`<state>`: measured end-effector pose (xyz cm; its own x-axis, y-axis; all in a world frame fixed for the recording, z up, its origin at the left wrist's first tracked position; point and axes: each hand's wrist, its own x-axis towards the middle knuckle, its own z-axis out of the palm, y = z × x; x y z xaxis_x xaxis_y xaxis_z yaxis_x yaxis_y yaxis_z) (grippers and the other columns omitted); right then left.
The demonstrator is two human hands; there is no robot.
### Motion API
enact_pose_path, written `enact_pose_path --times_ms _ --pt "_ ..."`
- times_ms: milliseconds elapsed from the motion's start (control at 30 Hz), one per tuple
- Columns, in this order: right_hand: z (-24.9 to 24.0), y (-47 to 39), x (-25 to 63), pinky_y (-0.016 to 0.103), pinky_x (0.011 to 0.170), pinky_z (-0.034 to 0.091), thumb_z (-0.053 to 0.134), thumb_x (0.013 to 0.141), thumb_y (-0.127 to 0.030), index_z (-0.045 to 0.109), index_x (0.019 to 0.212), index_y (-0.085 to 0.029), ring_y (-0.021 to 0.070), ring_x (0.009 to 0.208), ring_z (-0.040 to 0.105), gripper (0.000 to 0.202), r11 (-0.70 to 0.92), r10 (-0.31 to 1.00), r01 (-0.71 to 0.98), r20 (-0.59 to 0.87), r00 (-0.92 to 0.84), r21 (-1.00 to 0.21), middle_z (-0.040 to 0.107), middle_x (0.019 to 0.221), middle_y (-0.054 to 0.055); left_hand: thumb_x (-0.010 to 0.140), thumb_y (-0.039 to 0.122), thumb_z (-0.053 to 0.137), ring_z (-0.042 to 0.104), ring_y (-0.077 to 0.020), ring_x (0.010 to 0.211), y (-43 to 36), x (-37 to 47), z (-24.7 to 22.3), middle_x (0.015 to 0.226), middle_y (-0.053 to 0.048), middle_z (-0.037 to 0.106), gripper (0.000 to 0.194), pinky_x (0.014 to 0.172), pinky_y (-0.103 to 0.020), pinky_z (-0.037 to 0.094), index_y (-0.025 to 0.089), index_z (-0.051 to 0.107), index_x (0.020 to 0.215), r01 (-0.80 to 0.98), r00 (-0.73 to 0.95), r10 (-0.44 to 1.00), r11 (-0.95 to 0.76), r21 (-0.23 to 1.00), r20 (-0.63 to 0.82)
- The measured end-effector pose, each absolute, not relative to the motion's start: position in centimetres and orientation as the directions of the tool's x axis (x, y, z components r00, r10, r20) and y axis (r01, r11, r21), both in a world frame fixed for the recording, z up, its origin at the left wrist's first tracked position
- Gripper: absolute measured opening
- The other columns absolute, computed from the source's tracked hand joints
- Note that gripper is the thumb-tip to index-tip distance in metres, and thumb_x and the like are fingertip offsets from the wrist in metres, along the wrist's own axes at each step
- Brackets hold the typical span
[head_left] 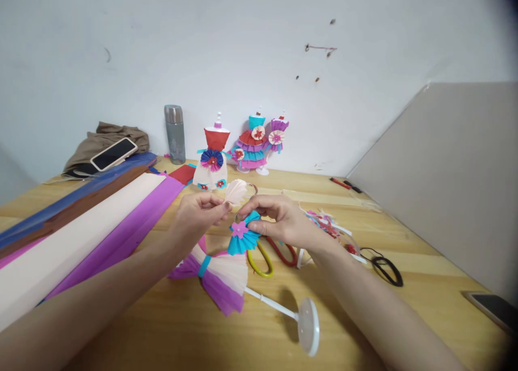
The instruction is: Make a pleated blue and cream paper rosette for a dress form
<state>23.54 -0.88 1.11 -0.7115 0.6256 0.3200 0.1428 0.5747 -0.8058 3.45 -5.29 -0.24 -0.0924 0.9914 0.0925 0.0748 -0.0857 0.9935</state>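
From the head view, a person is working bare-handed at a wooden table (pixel 343 328), both arms stretching forward. The left hand (pixel 204 209) is closing thumb and fingertips on a white pleated fan (pixel 236 192), pinching it at its gathered end; the right hand (pixel 277 217) is gripping a blue pleated fan (pixel 245 244) at its edge, thumb pressing the face, the other fingers curling above. The two fans are hanging just beside each other, over a toppled dress stand (pixel 279 305). Progress is showing unevenly: the blue piece is already carrying a pink flower (pixel 239 229), while the white one is displaying only bare folds. Below, the stand is already wearing a purple-and-white paper dress (pixel 226 284), a blue band (pixel 204 266) cinching its waist — but neither fan is resting on it as fixed trim, so that joining is apparently remaining undone. By the wall, three dressed figures (pixel 253 144) are standing upright, rosettes in place and looking complete. Scissors (pixel 262 260) are lying close by, beyond the skirt, their yellow loop showing.
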Motion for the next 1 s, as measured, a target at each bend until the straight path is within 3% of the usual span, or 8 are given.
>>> enact_pose_path --times_ms 100,200,267,433,600,767,833,1000 --pt "1.4 -1.5 23.5 0.030 0.072 0.050 0.068 0.082 -0.025 0.072 0.100 -0.020 0.0174 0.083 0.066 0.019 0.631 0.575 0.091 0.386 -0.721 -0.771 0.073 0.100 0.006 0.066 0.030 0.070 0.065 -0.0157 0.063 -5.3 3.6 -0.4 0.065 -0.003 0.072 0.013 0.060 -0.026 0.050 0.017 0.069 0.064 0.181 -0.135 0.966 -0.193 0.964 0.219" --pt "1.6 -2.1 23.4 0.031 0.072 0.050 0.066 0.084 -0.024 0.073 0.106 -0.021 0.0178 0.084 0.066 0.023 0.657 0.543 0.113 0.364 -0.757 -0.746 0.074 0.100 0.006 0.070 0.028 0.064 0.063 -0.0152 0.063 -5.4 3.4 -0.4 0.064 -0.001 0.071 0.013 0.060 -0.025 0.048 0.019 0.068 0.061 0.342 -0.193 0.894 -0.326 0.881 0.405" --pt "1.5 -2.2 23.3 0.031 0.071 0.050 0.067 0.083 -0.024 0.073 0.105 -0.020 0.0180 0.083 0.066 0.023 0.651 0.546 0.136 0.337 -0.767 -0.746 0.074 0.098 0.007 0.071 0.029 0.065 0.063 -0.0151 0.062 -5.4 3.2 -0.3 0.064 -0.001 0.071 0.014 0.060 -0.026 0.047 0.019 0.067 0.061 0.399 -0.235 0.859 -0.342 0.851 0.455" --pt "0.6 -1.4 22.8 0.031 0.070 0.049 0.066 0.081 -0.022 0.075 0.094 -0.019 0.0175 0.078 0.065 0.016 0.660 0.616 0.152 0.413 -0.671 -0.736 0.072 0.088 0.006 0.069 0.033 0.069 0.062 -0.0135 0.054 -5.3 2.9 0.4 0.066 -0.003 0.072 0.016 0.055 -0.025 0.048 0.017 0.067 0.067 0.146 -0.244 0.951 -0.156 0.977 0.188" --pt "-0.5 -1.1 22.1 0.032 0.068 0.048 0.064 0.079 -0.019 0.073 0.088 -0.018 0.0175 0.073 0.063 0.013 0.679 0.684 0.257 0.466 -0.562 -0.687 0.072 0.080 0.005 0.069 0.030 0.067 0.052 -0.0079 0.043 -5.5 3.1 0.7 0.070 -0.004 0.073 0.014 0.041 -0.021 0.036 0.017 0.065 0.065 0.029 -0.166 0.985 -0.038 0.999 0.042" --pt "-0.8 -1.8 21.5 0.030 0.065 0.047 0.061 0.080 -0.017 0.069 0.084 -0.019 0.0164 0.070 0.061 0.009 0.702 0.699 0.345 0.508 -0.504 -0.623 0.069 0.079 0.004 0.070 0.031 0.067 0.045 -0.0073 0.034 -5.7 3.6 0.6 0.044 0.004 0.055 0.015 0.034 -0.019 0.026 0.018 0.060 0.065 -0.013 -0.125 0.991 0.054 0.998 -0.055" --pt "-0.7 -2.2 21.3 0.030 0.067 0.046 0.060 0.080 -0.016 0.066 0.082 -0.019 0.0169 0.072 0.061 0.007 0.725 0.682 0.362 0.542 -0.491 -0.586 0.068 0.079 0.004 0.071 0.030 0.068 0.046 -0.0074 0.033 -5.7 3.7 0.6 0.042 0.006 0.052 0.016 0.033 -0.018 0.026 0.018 0.059 0.067 -0.060 -0.129 0.988 0.084 0.995 -0.091" --pt "-0.9 -2.4 21.1 0.029 0.066 0.045 0.059 0.081 -0.018 0.060 0.078 -0.019 0.0160 0.069 0.058 0.003 0.726 0.687 0.374 0.586 -0.430 -0.577 0.064 0.076 0.004 0.072 0.026 0.071 0.058 -0.0080 0.038 -5.5 3.9 0.3 0.062 0.003 0.066 0.019 0.036 -0.017 0.038 0.017 0.054 0.070 -0.220 -0.153 0.976 0.117 0.968 -0.153"
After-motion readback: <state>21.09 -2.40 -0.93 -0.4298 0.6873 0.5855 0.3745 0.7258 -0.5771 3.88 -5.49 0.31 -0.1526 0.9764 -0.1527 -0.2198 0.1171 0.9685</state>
